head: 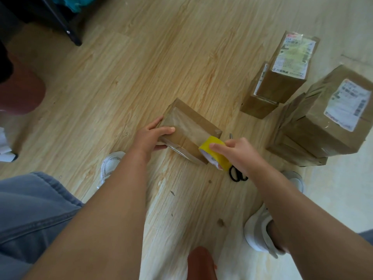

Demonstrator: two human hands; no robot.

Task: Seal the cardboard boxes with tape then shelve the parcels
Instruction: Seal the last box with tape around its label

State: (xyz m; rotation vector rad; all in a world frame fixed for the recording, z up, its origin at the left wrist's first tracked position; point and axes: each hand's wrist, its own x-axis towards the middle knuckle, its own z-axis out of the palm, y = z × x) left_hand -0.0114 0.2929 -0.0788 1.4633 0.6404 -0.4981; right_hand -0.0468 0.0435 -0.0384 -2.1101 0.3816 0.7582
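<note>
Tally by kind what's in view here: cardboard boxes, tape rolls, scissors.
Cardboard boxes: 4 plainly visible; more may lie under the rightmost
Tape rolls: 1
Scissors: 1
Total: 6

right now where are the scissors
In the head view, right of centre: the scissors lie on the floor, partly hidden under the right hand and tape, between the held box and the parcel stack.

Feed's pretty bright for me, soft daylight, strongest from around 3 o'clock where the wood floor (333, 199) washes out pale. Shadows stay faint. Labels on the stacked boxes (314, 126) at 2 o'clock are smeared, unreadable. Wide-angle bend stretches everything near 6 o'clock, and 11 o'clock goes dark.
</note>
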